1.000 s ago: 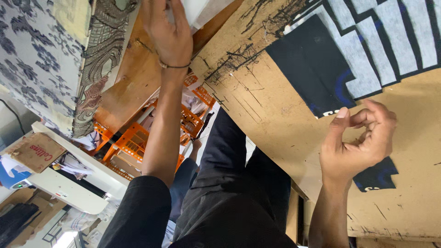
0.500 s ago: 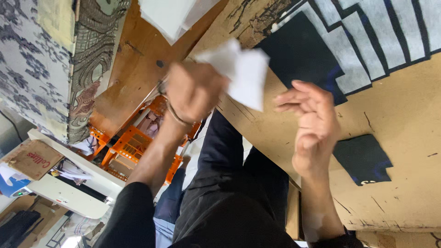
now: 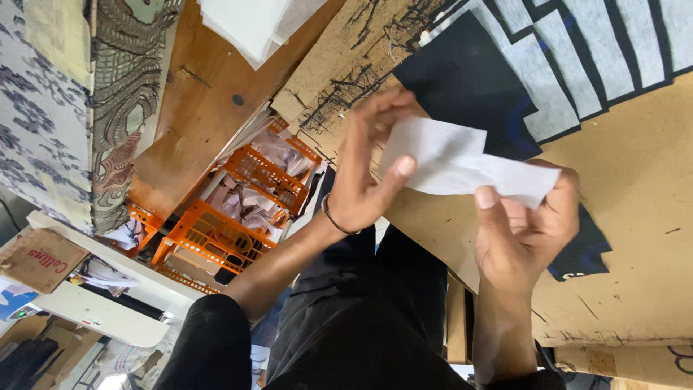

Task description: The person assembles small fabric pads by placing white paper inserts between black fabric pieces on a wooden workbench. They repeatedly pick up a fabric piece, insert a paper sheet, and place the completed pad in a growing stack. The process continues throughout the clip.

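My left hand (image 3: 364, 173) and my right hand (image 3: 523, 231) both hold one white paper sheet (image 3: 447, 162) between thumb and fingers, above a brown scratched board (image 3: 635, 180). The left hand grips the sheet's left end and the right hand pinches its right end. A dark fabric with pale grey printed shapes (image 3: 534, 65) lies on the board just behind the sheet. Under my right hand a small dark fabric piece (image 3: 588, 249) sticks out, partly hidden. A thin band circles my left wrist.
A stack of white sheets (image 3: 253, 25) lies on a wooden tabletop (image 3: 195, 123) at top left. Orange plastic crates (image 3: 238, 217) with scraps stand below it. Patterned cloth (image 3: 43, 108) hangs at far left, above a cardboard box (image 3: 40, 256) and a white shelf (image 3: 101, 314).
My left hand came down from the white stack with a sheet. My right hand left the small dark piece and took the sheet's other end.
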A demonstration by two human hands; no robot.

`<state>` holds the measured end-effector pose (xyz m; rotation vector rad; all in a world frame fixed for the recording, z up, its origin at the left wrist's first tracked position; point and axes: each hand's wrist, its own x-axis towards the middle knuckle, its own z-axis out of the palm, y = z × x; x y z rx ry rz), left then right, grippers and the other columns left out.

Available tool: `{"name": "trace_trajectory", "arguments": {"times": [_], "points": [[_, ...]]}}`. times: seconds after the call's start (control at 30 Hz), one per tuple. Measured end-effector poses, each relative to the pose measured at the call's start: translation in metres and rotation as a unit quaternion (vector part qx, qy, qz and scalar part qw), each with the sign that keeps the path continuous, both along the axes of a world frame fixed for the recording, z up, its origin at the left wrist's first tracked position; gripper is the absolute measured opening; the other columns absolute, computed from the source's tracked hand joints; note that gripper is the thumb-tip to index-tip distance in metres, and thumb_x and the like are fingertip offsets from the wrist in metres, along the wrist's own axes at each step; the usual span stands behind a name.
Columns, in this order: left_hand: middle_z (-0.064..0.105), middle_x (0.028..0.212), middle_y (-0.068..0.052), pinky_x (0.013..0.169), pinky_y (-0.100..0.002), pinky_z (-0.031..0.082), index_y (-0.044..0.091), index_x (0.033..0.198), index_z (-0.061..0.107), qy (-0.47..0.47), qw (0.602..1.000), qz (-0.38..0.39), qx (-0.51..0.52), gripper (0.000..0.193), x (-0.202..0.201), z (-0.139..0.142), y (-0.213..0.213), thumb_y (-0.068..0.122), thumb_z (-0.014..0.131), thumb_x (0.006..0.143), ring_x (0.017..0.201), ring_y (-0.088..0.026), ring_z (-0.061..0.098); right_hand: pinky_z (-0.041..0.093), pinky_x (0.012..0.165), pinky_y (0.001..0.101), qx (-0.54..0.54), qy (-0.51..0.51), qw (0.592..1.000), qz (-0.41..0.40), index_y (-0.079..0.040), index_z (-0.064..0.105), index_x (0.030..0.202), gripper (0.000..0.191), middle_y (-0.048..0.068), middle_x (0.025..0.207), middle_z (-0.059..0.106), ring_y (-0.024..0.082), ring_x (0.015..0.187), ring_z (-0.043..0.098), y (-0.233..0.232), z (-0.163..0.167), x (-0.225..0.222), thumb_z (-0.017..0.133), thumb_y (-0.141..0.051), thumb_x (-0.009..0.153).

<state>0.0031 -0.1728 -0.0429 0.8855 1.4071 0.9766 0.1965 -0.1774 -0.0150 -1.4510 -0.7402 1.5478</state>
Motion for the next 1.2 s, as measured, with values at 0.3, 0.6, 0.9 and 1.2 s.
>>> {"name": "trace_trajectory", "arguments": {"times": [0.3, 0.6, 0.9, 1.2], "points": [[0.068, 0.127, -0.015, 0.100, -0.027, 0.060, 0.000, 0.151, 0.038, -0.103, 0.991, 0.022, -0.088, 0.063, 0.008, -0.007, 0.015, -0.006, 0.075, 0.100, 0.119, -0.018, 0.069, 0.045, 0.089, 0.0209, 0.014, -0.064, 0.995, -0.069, -0.001, 0.054, 0.118, 0.022, 0.006, 0.109, 0.061, 0.006, 0.096, 0.055, -0.007, -0.004, -0.003, 0.073, 0.000, 0.109], [0.071, 0.128, -0.012, 0.085, -0.028, 0.063, 0.009, 0.140, 0.052, 0.197, 0.970, -0.131, 0.055, 0.039, 0.001, -0.014, 0.050, 0.004, 0.072, 0.107, 0.086, -0.019, 0.081, 0.026, 0.064, 0.0202, -0.094, -0.275, 0.957, -0.010, 0.002, 0.052, 0.132, 0.043, 0.002, 0.077, 0.033, 0.008, 0.069, 0.030, -0.017, -0.024, 0.005, 0.073, 0.004, 0.093], [0.071, 0.109, -0.009, 0.082, -0.030, 0.061, 0.011, 0.140, 0.053, 0.283, 0.942, -0.139, 0.118, 0.046, 0.006, -0.023, 0.062, 0.010, 0.081, 0.103, 0.096, -0.021, 0.075, 0.039, 0.078, 0.0189, 0.010, -0.288, 0.957, 0.034, -0.002, 0.044, 0.144, 0.043, 0.002, 0.082, 0.057, 0.007, 0.079, 0.052, -0.035, -0.039, 0.010, 0.072, 0.008, 0.113], [0.072, 0.103, -0.004, 0.066, -0.025, 0.057, 0.010, 0.139, 0.057, 0.303, 0.937, -0.133, 0.112, 0.045, 0.005, -0.034, 0.058, 0.007, 0.082, 0.102, 0.088, -0.014, 0.072, 0.037, 0.071, 0.0201, 0.017, -0.331, 0.942, 0.055, -0.001, 0.045, 0.144, 0.050, 0.002, 0.074, 0.059, 0.007, 0.069, 0.050, -0.031, -0.044, 0.012, 0.078, 0.007, 0.107]]}}
